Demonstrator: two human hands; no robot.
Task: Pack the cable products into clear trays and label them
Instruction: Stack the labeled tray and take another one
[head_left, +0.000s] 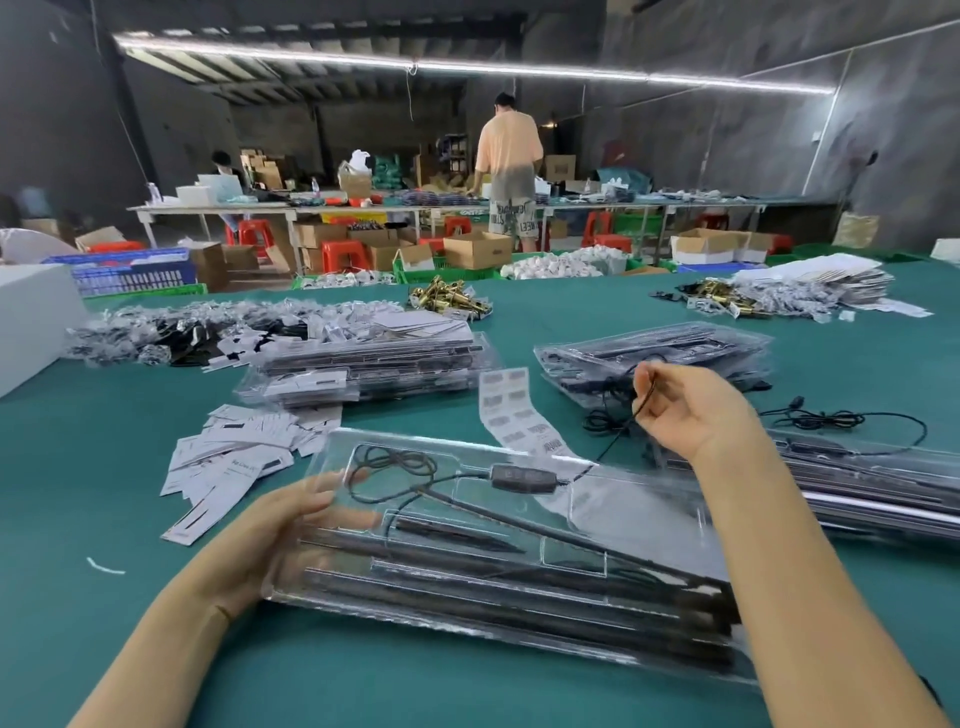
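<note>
Now the left hand (280, 540) is gripping the clear tray (519, 597) at lower centre (rods inside), while the right hand (691, 410) is pinching the black cable (613, 441) above it, right of centre.

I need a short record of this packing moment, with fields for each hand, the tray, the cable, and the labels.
left hand: left hand holds the left end of the clear tray
right hand: right hand pinches the black cable, raised above the tray
tray contents: black rods, inline controller, a coiled part of the cable
cable state: partly in the tray, the rest leads up to the right hand
labels: label strip lies on the green table behind the tray
</note>
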